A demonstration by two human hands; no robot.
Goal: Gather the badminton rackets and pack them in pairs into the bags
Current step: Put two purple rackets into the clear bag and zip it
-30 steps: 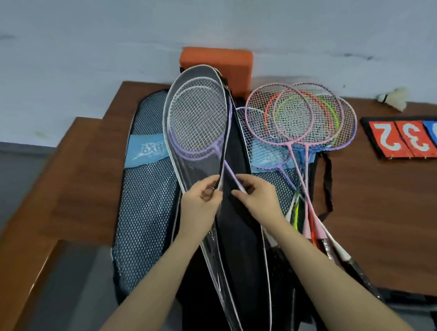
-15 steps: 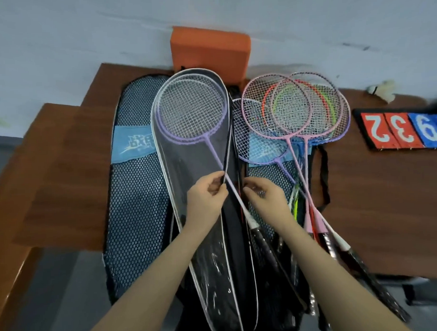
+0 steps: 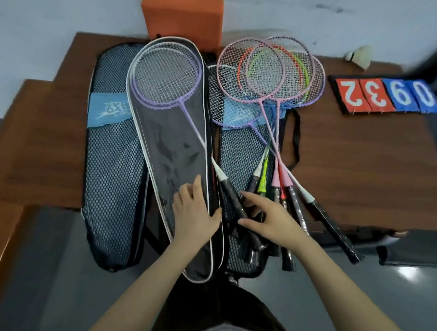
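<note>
Hands spread flat over bags on brown table by grey wall.

Left hand lies flat, fingers straight, on the clear-fronted racket bag — a purple racket sits inside, its black grip poking out the side. Right hand touches that grip (fingers loosely spread). Loose rackets fan out beside it on the wooden table — over a mesh bag.

Purple racket, navy mesh bag, orange block.
</note>
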